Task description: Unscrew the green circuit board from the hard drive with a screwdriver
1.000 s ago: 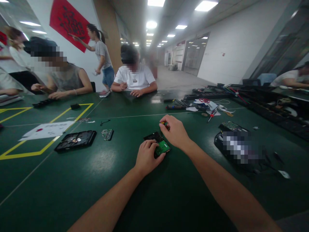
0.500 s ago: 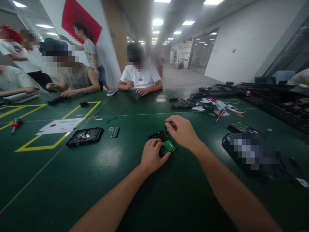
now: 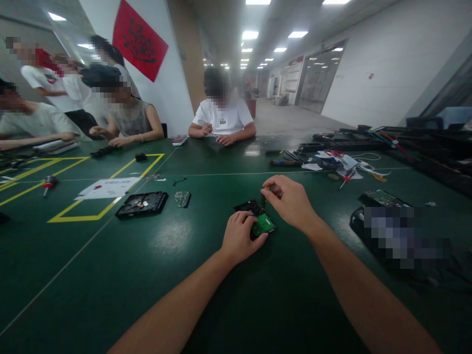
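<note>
On the green table a small hard drive (image 3: 250,206) lies with its green circuit board (image 3: 264,223) facing up. My left hand (image 3: 241,233) curls over its near left side, thumb on the near edge and fingers on the board. In the pinched fingers of my right hand (image 3: 289,196) is a small screwdriver (image 3: 264,197) with a bit of yellow at the top. It stands roughly upright over the drive's far right edge; whether its tip touches a screw is too small to tell.
Left of my hands lie a loose circuit board (image 3: 182,198) and a larger black drive casing (image 3: 142,204). A red-handled screwdriver (image 3: 49,184) is farther left. Tools and cables (image 3: 291,160) lie at the right, near a partly blurred black pouch (image 3: 359,221). A person (image 3: 223,115) sits opposite.
The whole view has shifted, so the table and things appear farther right. My right hand and the screwdriver sit slightly farther from the drive's board; my left hand keeps its hold.
</note>
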Demonstrator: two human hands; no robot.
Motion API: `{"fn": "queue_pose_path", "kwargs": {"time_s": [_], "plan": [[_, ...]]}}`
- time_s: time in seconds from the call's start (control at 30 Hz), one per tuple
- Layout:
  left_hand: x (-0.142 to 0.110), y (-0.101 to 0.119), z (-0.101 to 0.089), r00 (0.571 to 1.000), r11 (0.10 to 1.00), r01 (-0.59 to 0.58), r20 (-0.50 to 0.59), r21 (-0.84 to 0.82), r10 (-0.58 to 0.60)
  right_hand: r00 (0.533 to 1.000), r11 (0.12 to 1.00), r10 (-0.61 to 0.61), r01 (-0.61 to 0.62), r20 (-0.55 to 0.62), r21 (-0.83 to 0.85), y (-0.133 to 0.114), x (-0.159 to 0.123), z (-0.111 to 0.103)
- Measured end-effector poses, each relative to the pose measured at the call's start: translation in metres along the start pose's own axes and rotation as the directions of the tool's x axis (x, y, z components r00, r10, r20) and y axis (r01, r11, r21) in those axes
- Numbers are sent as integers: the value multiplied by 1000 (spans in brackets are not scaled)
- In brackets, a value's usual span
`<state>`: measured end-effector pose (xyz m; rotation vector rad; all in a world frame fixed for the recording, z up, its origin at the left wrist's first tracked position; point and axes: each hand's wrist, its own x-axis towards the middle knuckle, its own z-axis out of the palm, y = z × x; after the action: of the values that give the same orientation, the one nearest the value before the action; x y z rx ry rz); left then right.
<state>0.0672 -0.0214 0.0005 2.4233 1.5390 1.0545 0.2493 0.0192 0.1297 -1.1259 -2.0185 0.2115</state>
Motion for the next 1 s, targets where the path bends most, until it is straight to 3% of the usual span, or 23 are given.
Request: {"fn": "queue_pose_path", "kwargs": {"time_s": [0.17, 0.37, 0.83, 1.0], "plan": [[0, 1, -2, 1000, 1000, 0, 10, -5, 0, 999, 998, 48, -48, 16, 40, -4, -1, -1], [1, 3, -3, 999, 999, 31, 6, -21, -31, 1000, 996, 14, -11, -28, 88, 3, 0, 3], [0, 0, 0, 999, 999, 38, 32, 23, -39, 999, 996, 15, -19, 39, 92, 2, 0, -3], [0, 1, -1, 999, 999, 39, 31, 16, -39, 1000, 996, -17, 18, -9, 87, 3, 0, 0]]}}
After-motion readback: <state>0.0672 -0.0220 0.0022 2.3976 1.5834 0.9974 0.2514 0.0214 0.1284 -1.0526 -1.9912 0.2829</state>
